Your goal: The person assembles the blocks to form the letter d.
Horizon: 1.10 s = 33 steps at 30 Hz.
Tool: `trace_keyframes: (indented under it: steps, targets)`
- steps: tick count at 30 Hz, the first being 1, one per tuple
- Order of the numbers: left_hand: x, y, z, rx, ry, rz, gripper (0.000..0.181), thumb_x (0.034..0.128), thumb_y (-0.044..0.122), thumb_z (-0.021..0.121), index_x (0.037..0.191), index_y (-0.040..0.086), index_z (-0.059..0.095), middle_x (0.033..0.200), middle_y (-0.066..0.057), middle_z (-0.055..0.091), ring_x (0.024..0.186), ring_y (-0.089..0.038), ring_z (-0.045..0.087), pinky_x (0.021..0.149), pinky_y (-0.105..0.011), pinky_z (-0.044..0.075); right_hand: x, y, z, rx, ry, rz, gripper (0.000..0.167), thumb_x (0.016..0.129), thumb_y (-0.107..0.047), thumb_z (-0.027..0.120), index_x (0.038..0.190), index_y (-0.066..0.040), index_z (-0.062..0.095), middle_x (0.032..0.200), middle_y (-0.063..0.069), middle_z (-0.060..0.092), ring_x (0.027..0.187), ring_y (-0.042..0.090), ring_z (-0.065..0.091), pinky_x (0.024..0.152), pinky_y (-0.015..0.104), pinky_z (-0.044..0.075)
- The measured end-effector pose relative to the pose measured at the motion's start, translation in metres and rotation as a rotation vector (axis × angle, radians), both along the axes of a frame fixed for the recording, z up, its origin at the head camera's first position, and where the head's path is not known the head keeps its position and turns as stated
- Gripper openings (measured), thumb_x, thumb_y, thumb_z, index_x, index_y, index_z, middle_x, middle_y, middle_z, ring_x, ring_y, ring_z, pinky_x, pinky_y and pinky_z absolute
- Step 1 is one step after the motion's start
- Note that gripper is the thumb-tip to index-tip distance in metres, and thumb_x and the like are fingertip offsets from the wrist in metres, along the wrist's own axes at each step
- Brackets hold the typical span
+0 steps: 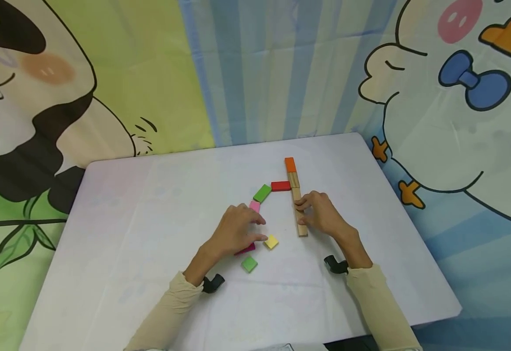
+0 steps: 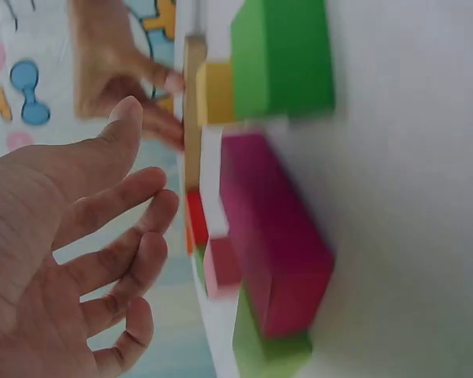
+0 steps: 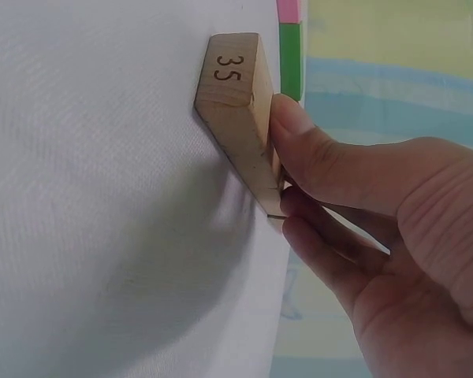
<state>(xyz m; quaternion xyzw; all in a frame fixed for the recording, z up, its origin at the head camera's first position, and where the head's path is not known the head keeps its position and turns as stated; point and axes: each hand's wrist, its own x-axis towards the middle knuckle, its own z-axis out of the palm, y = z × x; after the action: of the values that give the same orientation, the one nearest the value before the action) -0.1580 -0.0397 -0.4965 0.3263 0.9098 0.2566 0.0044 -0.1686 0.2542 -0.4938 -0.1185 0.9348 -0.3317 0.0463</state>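
In the head view my right hand (image 1: 323, 214) touches a row of plain wooden blocks (image 1: 302, 230), its thumb and fingertips spaced along the top. One of these blocks (image 3: 227, 71) bears the number 35 in the right wrist view. My left hand (image 1: 235, 229) hovers with relaxed, parted fingers and holds nothing. Close beneath it lies a magenta block (image 2: 276, 236), partly hidden from the head view. A yellow block (image 1: 271, 242) sits by the left thumb. Beyond the left fingers is a pink block (image 1: 255, 206); nearer me lies a green block (image 1: 249, 264).
An orange block (image 1: 290, 165) caps the far end of the wooden row. A red block (image 1: 280, 186) juts left from the row, followed by another green block (image 1: 262, 193). The blocks lie on a white table (image 1: 150, 234) before a printed cloth backdrop (image 1: 255, 68).
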Motion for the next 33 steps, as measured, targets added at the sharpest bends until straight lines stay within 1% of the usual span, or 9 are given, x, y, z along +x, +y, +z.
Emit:
trace_keyframes:
  steps: [5,10,14,18,22,25,28,31,33]
  targets:
    - [0.014,0.019,-0.008,-0.107,0.037,-0.061,0.043,0.0846,0.046,0.094,0.118,0.021,0.085,0.109,0.004,0.082,0.103,-0.016,0.061,0.089,-0.036,0.041,-0.002,-0.001,-0.002,-0.006,-0.006,0.007,0.040,0.082,0.002,0.093,0.120,0.003,0.081,0.131,0.015,0.079,0.131,0.042,0.066,0.117,0.061,0.049]
    - [0.021,0.029,-0.013,-0.177,0.043,-0.114,0.031,0.0867,0.043,0.093,0.111,0.025,0.087,0.106,0.008,0.081,0.098,-0.014,0.058,0.088,-0.035,0.037,-0.002,-0.002,-0.002,-0.004,-0.006,0.013,0.039,0.082,0.003,0.093,0.119,0.004,0.081,0.131,0.015,0.079,0.130,0.042,0.066,0.117,0.061,0.049]
    - [0.034,0.026,-0.011,-0.224,0.040,-0.133,0.024,0.0855,0.039,0.095,0.104,0.026,0.089,0.103,0.009,0.080,0.098,-0.012,0.059,0.092,-0.036,0.039,-0.001,-0.003,-0.001,-0.006,0.005,0.025,0.038,0.082,0.004,0.092,0.119,0.005,0.081,0.131,0.016,0.079,0.130,0.043,0.066,0.115,0.062,0.049]
    - [0.055,0.010,-0.006,-0.242,0.033,-0.125,0.025,0.0801,0.034,0.099,0.101,0.025,0.090,0.099,0.011,0.080,0.095,-0.011,0.059,0.091,-0.034,0.039,0.001,-0.003,0.000,0.002,0.006,0.025,0.040,0.082,0.003,0.092,0.121,0.004,0.081,0.132,0.015,0.079,0.131,0.043,0.065,0.115,0.062,0.050]
    - [0.074,-0.017,-0.004,-0.186,0.027,-0.084,0.025,0.0753,0.026,0.102,0.096,0.024,0.089,0.093,0.013,0.078,0.091,-0.009,0.056,0.085,-0.030,0.037,0.002,-0.001,0.000,0.013,0.010,0.019,0.041,0.082,0.003,0.092,0.121,0.004,0.080,0.132,0.014,0.079,0.132,0.042,0.064,0.115,0.060,0.050]
    - [0.083,-0.036,-0.003,-0.130,0.014,-0.037,0.027,0.0723,0.019,0.103,0.093,0.022,0.086,0.090,0.013,0.077,0.091,-0.008,0.055,0.085,-0.029,0.037,0.002,0.001,0.000,0.011,0.014,0.017,0.041,0.083,0.003,0.092,0.122,0.004,0.080,0.133,0.014,0.079,0.131,0.042,0.064,0.115,0.061,0.049]
    - [0.085,-0.048,-0.002,-0.085,0.019,0.023,0.032,0.0717,0.021,0.103,0.099,0.022,0.086,0.095,0.012,0.078,0.094,-0.009,0.056,0.086,-0.030,0.039,0.002,0.002,0.001,0.002,0.005,0.014,0.041,0.083,0.003,0.092,0.122,0.004,0.080,0.133,0.015,0.078,0.132,0.043,0.063,0.115,0.062,0.048]
    - [0.082,-0.048,-0.001,-0.079,0.087,0.093,0.034,0.0760,0.026,0.101,0.106,0.022,0.087,0.100,0.009,0.078,0.095,-0.010,0.058,0.085,-0.031,0.042,0.002,0.003,0.000,-0.003,0.000,0.013,0.041,0.084,0.003,0.091,0.123,0.004,0.080,0.133,0.015,0.078,0.132,0.043,0.063,0.115,0.063,0.048]
    - [0.080,-0.044,-0.001,-0.107,0.152,0.138,0.032,0.0800,0.027,0.099,0.109,0.022,0.086,0.101,0.006,0.077,0.095,-0.013,0.058,0.084,-0.032,0.043,0.002,0.003,-0.001,-0.007,0.002,0.016,0.041,0.083,0.003,0.091,0.123,0.004,0.080,0.133,0.015,0.078,0.132,0.043,0.063,0.115,0.062,0.049]
